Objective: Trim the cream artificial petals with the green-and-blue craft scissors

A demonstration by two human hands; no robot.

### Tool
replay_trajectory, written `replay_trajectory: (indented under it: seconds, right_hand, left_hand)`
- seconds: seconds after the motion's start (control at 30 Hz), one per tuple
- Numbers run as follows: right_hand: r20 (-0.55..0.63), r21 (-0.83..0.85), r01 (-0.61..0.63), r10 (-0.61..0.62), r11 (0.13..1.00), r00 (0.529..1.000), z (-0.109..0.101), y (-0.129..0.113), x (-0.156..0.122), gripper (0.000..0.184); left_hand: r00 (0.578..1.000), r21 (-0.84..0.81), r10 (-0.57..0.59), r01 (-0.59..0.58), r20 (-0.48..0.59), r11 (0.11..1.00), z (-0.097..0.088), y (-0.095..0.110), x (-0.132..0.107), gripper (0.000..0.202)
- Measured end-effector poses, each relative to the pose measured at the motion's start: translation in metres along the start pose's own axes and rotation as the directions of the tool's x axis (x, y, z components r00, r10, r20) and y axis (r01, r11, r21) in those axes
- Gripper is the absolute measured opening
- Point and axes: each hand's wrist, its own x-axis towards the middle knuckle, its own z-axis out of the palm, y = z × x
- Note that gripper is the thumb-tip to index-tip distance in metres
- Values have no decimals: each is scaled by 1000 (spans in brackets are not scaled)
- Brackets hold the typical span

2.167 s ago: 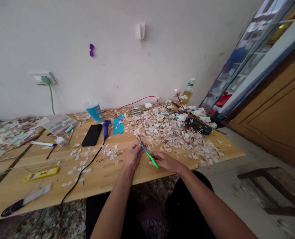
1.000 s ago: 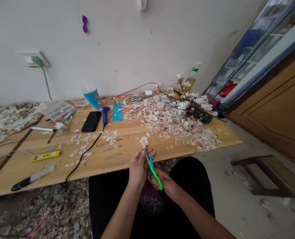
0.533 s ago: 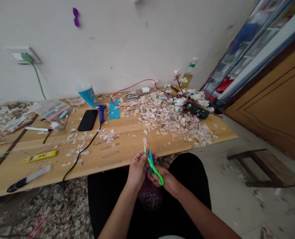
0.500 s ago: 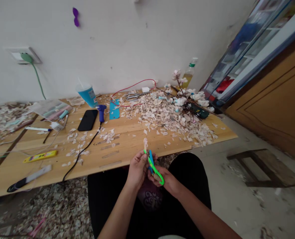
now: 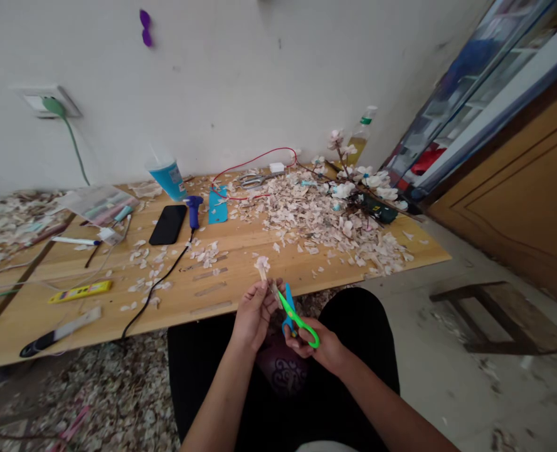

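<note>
My left hand (image 5: 251, 312) pinches a small pale pink-white piece (image 5: 262, 266) that sticks up above its fingertips, just in front of the wooden table's near edge (image 5: 198, 311). My right hand (image 5: 317, 344) grips green and blue scissors (image 5: 294, 313) through their handles. The blades point up and left toward the fingers of my left hand. Both hands hover over my lap, close together.
A heap of pale scraps (image 5: 325, 226) covers the table's right half, with a flowered branch (image 5: 354, 185) behind it. A black phone (image 5: 168, 224), a purple glue gun (image 5: 194, 210) with a black cord, a blue cup (image 5: 169, 177) and a yellow cutter (image 5: 79, 292) lie left. Scraps litter the floor.
Both hands came back from the table to above my lap. The pale piece now stands higher in my left fingers, and the scissors have drawn slightly right and away from it.
</note>
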Motion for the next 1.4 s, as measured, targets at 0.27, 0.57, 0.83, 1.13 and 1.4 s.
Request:
replay_trajectory:
  seconds: [0.27, 0.57, 0.83, 1.13, 1.4]
  right_hand:
    - [67, -269, -95, 117, 958, 991, -6, -1, -23, 48]
    - [-266, -885, -209, -84, 415, 960, 23, -38, -78, 18]
    - [198, 43, -301, 288, 953, 937, 42, -63, -53, 56]
    - [-283, -953, -295, -152, -62, 947, 12, -31, -79, 14]
    - [-24, -933, -195, -489, -302, 872, 10, -40, -76, 33]
  left_hand:
    - [993, -54, 25, -31, -112, 998, 12, 10, 1, 21]
    - [980, -159, -77, 48, -182, 986, 20, 29, -7, 8]
    - [985, -93, -137, 127, -109, 988, 25, 29, -20, 13]
    - [999, 20, -31, 31, 40, 999, 18, 32, -23, 26]
    - [1000, 137, -26, 26, -4, 990, 17, 32, -25, 31]
